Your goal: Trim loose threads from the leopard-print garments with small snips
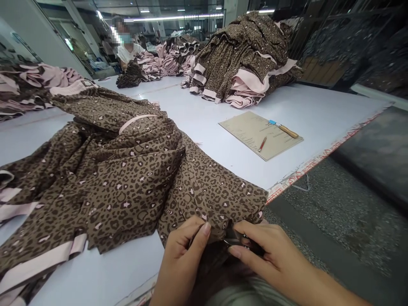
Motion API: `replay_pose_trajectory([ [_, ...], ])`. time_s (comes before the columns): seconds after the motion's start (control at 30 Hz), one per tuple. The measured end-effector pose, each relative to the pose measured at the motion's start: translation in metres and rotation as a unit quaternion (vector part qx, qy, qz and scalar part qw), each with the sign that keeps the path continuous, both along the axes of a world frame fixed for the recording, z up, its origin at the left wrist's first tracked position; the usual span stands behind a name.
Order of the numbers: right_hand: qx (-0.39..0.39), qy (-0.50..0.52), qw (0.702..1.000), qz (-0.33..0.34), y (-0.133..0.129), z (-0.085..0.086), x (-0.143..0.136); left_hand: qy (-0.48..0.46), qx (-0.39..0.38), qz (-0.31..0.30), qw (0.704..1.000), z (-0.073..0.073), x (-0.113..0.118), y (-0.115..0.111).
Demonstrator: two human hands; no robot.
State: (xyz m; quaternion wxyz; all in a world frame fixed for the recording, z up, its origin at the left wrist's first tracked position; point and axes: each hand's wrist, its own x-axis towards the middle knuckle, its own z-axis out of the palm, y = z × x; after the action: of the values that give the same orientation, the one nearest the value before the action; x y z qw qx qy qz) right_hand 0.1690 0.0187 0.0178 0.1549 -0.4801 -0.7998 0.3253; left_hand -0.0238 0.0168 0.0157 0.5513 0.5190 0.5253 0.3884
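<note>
A brown leopard-print garment [204, 187] with small pink spots lies on the table and hangs over its near edge. My left hand [183, 250] is closed, pinching the garment's edge between thumb and fingers. In my right hand [270, 248] is a pair of dark thread snips [237, 238], gripped between thumb and fingers. Their thin metal tip points left, close to the pinched cloth. The palm and fingers hide most of the snips. More leopard-print garments with pink bands [41, 259] lie bunched to the left.
The white table [204, 121] has a worn, taped right edge [321, 159]. A sheet of card [245, 131] bears a red pen [262, 143] and a wooden-handled tool [287, 130]. A tall garment pile [245, 51] stands behind. Across the table is a masked person [129, 51].
</note>
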Motion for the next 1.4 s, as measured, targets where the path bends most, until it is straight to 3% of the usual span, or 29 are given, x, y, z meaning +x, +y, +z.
replay_pose_trajectory([
  [0.2,0.022,0.02,1.0,0.006,-0.0007,-0.0026,-0.001,-0.013,-0.013,0.03,0.999,-0.0002,-0.0008,-0.0016],
  [0.83,0.079,-0.01,0.997,0.017,-0.0036,-0.0051,-0.0092,0.023,0.013,0.007,1.0,0.0014,0.0017,-0.0018],
  [1.13,0.021,-0.012,1.0,-0.001,-0.0064,-0.0022,-0.0022,0.032,0.009,0.008,0.999,-0.0002,0.0012,-0.0016],
  [1.4,0.039,-0.009,0.999,0.018,-0.0038,-0.0022,-0.0065,0.084,0.028,-0.017,0.996,0.006,0.0014,-0.0021],
])
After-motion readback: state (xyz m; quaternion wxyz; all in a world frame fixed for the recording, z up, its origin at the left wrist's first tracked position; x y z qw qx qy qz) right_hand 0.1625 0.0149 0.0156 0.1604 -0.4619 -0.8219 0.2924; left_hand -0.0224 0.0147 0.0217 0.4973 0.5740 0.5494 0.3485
